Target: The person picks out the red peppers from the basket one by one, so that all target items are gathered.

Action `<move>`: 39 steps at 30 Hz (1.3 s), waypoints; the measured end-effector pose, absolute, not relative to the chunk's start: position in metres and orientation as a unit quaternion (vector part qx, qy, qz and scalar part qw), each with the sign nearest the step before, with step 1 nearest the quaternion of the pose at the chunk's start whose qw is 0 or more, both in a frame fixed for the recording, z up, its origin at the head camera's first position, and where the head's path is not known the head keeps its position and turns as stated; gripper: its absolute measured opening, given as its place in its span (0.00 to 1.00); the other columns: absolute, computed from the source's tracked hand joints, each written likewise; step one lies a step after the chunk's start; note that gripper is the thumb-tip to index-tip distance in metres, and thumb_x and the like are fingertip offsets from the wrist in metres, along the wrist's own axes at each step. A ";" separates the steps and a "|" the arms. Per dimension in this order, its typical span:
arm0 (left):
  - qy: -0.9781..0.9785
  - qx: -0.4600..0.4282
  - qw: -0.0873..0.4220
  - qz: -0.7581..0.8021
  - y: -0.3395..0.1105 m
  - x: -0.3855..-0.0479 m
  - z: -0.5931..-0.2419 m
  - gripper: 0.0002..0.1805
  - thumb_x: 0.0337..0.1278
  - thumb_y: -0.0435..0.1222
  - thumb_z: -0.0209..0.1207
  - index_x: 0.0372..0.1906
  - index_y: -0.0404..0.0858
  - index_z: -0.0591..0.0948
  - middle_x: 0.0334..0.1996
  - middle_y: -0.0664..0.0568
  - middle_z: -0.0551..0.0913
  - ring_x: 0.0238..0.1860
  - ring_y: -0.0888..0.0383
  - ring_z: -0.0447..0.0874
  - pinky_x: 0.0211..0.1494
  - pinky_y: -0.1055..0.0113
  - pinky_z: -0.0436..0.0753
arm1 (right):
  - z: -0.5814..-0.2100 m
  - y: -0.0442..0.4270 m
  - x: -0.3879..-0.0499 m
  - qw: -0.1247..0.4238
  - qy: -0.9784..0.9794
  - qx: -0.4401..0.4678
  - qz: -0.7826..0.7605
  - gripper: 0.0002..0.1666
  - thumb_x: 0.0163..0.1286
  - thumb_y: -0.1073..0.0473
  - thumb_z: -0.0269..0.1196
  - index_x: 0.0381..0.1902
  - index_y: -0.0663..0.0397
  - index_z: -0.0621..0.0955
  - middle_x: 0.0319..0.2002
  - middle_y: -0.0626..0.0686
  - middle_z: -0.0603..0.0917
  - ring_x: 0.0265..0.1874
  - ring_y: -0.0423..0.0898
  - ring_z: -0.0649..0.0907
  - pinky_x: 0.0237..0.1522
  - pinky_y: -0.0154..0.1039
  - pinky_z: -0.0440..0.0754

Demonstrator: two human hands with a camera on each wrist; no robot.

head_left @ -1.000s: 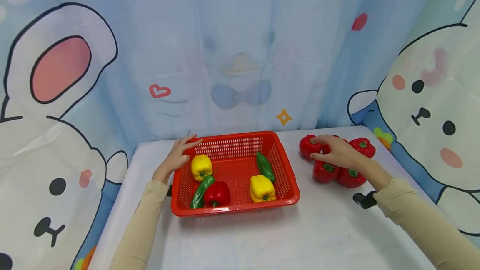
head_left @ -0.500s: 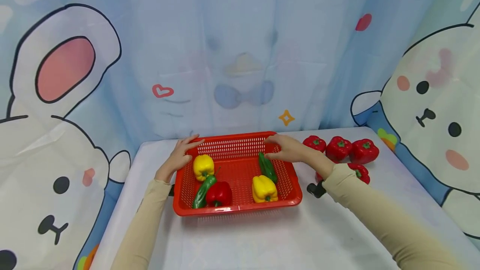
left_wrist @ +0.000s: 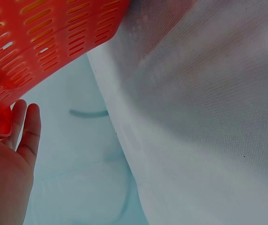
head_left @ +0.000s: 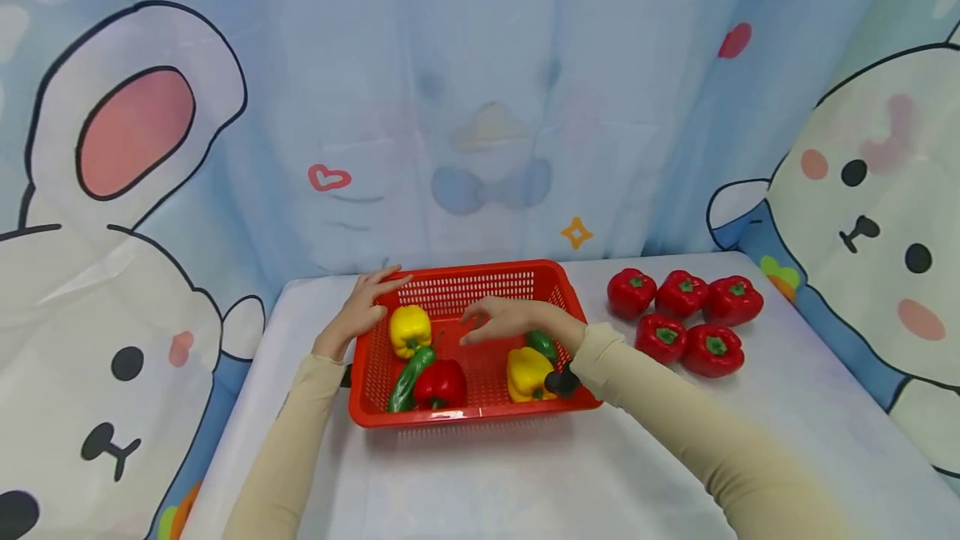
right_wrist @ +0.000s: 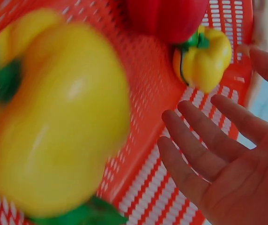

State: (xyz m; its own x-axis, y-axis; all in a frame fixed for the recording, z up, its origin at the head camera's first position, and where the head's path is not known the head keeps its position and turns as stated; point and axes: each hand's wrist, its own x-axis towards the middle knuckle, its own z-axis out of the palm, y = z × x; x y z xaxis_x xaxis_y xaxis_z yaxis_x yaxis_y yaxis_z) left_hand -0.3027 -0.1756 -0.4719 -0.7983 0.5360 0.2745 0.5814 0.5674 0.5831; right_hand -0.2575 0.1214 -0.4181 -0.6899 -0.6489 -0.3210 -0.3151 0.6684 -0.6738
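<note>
My left hand (head_left: pixel 357 312) lies at the back left corner of a red perforated basket (head_left: pixel 480 417). In the left wrist view, its visible fingers look straight beside the basket's rim. Over the middle of the basket hovers my right hand (head_left: pixel 504 319), fingers spread with nothing held, as the right wrist view confirms. The basket holds a yellow bell pepper (head_left: pixel 409 330) at the left, a green chili pepper (head_left: pixel 408 382), a red bell pepper (head_left: pixel 440 384), another yellow bell pepper (head_left: pixel 527 373) at the right, and a second green pepper (head_left: pixel 542 345) partly hidden by my right wrist.
Several red bell peppers (head_left: pixel 681 293) stand grouped on the white-covered table (head_left: pixel 480 482), right of the basket. A blue curtain (head_left: pixel 480 65) with cartoon animals hangs behind the table. Black wrist-camera gear (head_left: pixel 562 382) sits under my right wrist.
My right hand has moved left, from above the red bell peppers, past the basket's right rim, to above its middle. It carries nothing. My left hand has stayed at the corner.
</note>
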 end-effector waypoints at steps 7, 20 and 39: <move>-0.884 -0.317 0.033 -0.342 -0.175 -0.302 -0.475 0.40 0.44 0.19 0.42 0.70 0.35 0.71 0.74 0.37 0.59 0.64 0.37 0.57 0.54 0.46 0.63 | -0.430 0.088 -0.260 0.303 0.881 -0.246 -0.266 0.29 0.69 0.43 0.61 0.58 0.57 0.82 0.52 0.52 0.82 0.50 0.47 0.78 0.52 0.44 0.76; -0.880 -0.323 0.041 -0.346 -0.172 -0.304 -0.474 0.39 0.45 0.18 0.42 0.69 0.35 0.73 0.73 0.37 0.60 0.64 0.37 0.58 0.52 0.50 0.65 | -0.434 0.059 -0.258 0.446 0.841 -0.157 -0.265 0.27 0.65 0.41 0.65 0.50 0.58 0.82 0.46 0.52 0.82 0.40 0.50 0.85 0.42 0.47 0.84; -0.886 -0.302 0.027 -0.350 -0.176 -0.306 -0.474 0.40 0.45 0.20 0.41 0.70 0.37 0.72 0.74 0.41 0.59 0.64 0.40 0.57 0.54 0.49 0.64 | -0.436 0.047 -0.264 0.456 0.848 -0.162 -0.217 0.26 0.54 0.43 0.74 0.41 0.56 0.82 0.41 0.50 0.81 0.38 0.48 0.83 0.37 0.44 0.85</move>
